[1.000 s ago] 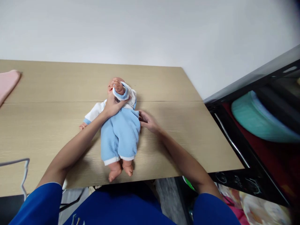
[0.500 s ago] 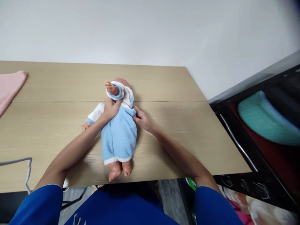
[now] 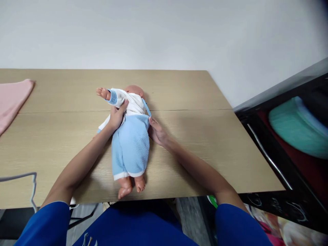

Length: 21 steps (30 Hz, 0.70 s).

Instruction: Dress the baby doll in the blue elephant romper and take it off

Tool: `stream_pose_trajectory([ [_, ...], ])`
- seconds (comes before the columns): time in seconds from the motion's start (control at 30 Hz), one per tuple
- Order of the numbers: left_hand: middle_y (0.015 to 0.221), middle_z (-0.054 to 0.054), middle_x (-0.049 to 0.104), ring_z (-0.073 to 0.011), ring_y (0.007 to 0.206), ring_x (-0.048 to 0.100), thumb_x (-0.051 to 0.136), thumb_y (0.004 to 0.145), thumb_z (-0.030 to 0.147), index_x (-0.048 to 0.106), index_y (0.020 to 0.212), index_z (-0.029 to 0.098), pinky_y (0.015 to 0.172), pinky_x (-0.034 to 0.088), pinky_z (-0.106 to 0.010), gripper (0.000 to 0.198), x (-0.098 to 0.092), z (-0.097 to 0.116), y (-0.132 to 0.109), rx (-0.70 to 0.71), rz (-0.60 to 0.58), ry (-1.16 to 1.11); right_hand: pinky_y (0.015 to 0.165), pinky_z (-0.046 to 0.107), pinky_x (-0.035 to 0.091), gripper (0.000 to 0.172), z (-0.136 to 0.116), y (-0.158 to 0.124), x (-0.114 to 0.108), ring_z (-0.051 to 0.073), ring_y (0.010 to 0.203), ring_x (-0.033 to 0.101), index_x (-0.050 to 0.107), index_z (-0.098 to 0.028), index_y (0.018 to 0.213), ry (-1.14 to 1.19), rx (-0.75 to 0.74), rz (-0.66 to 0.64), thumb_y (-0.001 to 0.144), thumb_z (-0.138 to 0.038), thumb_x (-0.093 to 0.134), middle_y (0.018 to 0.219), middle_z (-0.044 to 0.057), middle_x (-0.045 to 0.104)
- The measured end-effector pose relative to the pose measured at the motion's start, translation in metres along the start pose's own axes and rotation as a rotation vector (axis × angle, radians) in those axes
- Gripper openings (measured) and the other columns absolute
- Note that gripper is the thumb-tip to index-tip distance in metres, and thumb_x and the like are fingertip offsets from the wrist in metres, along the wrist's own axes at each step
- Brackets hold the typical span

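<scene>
A baby doll [image 3: 129,136] in a white top and light blue pants lies on the wooden table [image 3: 64,143], head away from me, feet at the near edge. My left hand [image 3: 116,114] is closed on the doll's white sleeve and turns its upper body to the left; that arm [image 3: 109,95] sticks out left. My right hand [image 3: 156,131] pinches the blue cloth at the doll's right side, where a thin blue strap [image 3: 146,107] shows.
A pink cloth [image 3: 12,99] lies at the table's far left. A white wire hanger [image 3: 28,186] pokes over the near left edge. To the right stands a dark shelf unit [image 3: 269,157] holding a teal folded item [image 3: 299,130].
The doll's raised arm has swung from over its head down to the left, exposing the face. My right hand has moved in from the table to grip the doll's side.
</scene>
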State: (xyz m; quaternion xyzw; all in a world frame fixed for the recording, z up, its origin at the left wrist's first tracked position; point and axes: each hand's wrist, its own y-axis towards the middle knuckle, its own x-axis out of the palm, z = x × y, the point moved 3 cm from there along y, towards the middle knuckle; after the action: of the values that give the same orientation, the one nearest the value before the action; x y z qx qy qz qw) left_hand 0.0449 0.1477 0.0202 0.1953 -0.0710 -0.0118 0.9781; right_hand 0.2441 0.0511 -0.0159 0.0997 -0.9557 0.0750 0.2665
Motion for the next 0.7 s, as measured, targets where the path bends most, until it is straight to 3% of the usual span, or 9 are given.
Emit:
stream_pose_trajectory([
  [0.13,0.147,-0.013,0.082,-0.0385,0.153,0.07,0.09,0.089,0.078,0.081,0.136,0.023,0.139,0.048,-0.055,0.072,-0.001,-0.009,0.001,-0.023,-0.025,-0.077,0.109,0.046,0.062,0.064,0.007,0.004,-0.005,0.028,0.116,0.076,0.074,-0.031,0.109,0.023,0.055,0.104,0.077,-0.081,0.096,0.114,0.001,0.085],
  [0.23,0.148,-0.013,0.081,-0.0384,0.153,0.07,0.091,0.089,0.076,0.08,0.138,0.024,0.139,0.048,-0.056,0.073,0.001,-0.01,-0.001,-0.044,-0.031,-0.093,0.104,0.042,0.062,0.062,0.005,0.003,-0.006,0.026,0.11,0.073,0.069,-0.031,0.11,-0.064,0.005,0.142,0.079,-0.078,0.095,0.111,0.0,0.079],
  [0.3,0.149,-0.014,0.081,-0.0383,0.154,0.07,0.091,0.089,0.076,0.08,0.137,0.024,0.139,0.048,-0.056,0.072,0.003,-0.008,-0.001,-0.043,-0.034,-0.089,0.104,0.04,0.06,0.061,-0.005,0.0,-0.006,0.024,0.11,0.07,0.065,-0.031,0.115,-0.192,-0.119,0.192,0.082,-0.073,0.093,0.114,0.001,0.075],
  [0.4,0.15,-0.015,0.081,-0.0388,0.153,0.07,0.09,0.089,0.078,0.081,0.134,0.022,0.137,0.05,-0.055,0.072,0.004,-0.004,-0.003,-0.04,-0.034,-0.066,0.11,0.042,0.056,0.052,-0.037,-0.009,0.002,0.025,0.115,0.068,0.063,-0.032,0.123,-0.485,-0.433,0.255,0.093,-0.067,0.086,0.124,0.005,0.071],
  [0.47,0.147,-0.015,0.082,-0.0393,0.15,0.072,0.09,0.088,0.079,0.081,0.13,0.021,0.135,0.052,-0.055,0.072,0.006,0.0,-0.005,-0.044,-0.033,-0.033,0.111,0.045,0.054,0.038,-0.063,-0.015,0.014,0.026,0.114,0.067,0.067,-0.03,0.12,-0.754,-0.575,0.157,0.103,-0.062,0.078,0.122,0.007,0.073],
  [0.53,0.14,-0.016,0.085,-0.0398,0.143,0.075,0.09,0.087,0.081,0.081,0.124,0.019,0.131,0.056,-0.055,0.073,0.008,0.005,-0.007,-0.049,-0.033,0.016,0.103,0.044,0.053,0.031,-0.085,-0.018,0.026,0.025,0.102,0.066,0.07,-0.028,0.109,-0.994,-0.569,-0.003,0.108,-0.058,0.073,0.107,0.006,0.074],
  [0.6,0.13,-0.015,0.087,-0.0398,0.135,0.079,0.09,0.085,0.084,0.081,0.116,0.018,0.125,0.06,-0.055,0.073,0.011,0.01,-0.01,-0.056,-0.034,0.07,0.089,0.04,0.051,0.035,-0.102,-0.019,0.033,0.022,0.086,0.061,0.067,-0.026,0.095,-1.162,-0.5,-0.094,0.107,-0.057,0.075,0.089,0.002,0.069],
  [0.7,0.123,-0.015,0.088,-0.0393,0.128,0.081,0.088,0.082,0.089,0.08,0.108,0.019,0.122,0.063,-0.055,0.075,0.015,0.015,-0.013,-0.051,-0.047,0.13,0.077,0.037,0.043,0.046,-0.117,-0.017,0.035,0.018,0.075,0.052,0.061,-0.024,0.081,-1.245,-0.418,-0.179,0.103,-0.059,0.08,0.077,-0.001,0.06],
])
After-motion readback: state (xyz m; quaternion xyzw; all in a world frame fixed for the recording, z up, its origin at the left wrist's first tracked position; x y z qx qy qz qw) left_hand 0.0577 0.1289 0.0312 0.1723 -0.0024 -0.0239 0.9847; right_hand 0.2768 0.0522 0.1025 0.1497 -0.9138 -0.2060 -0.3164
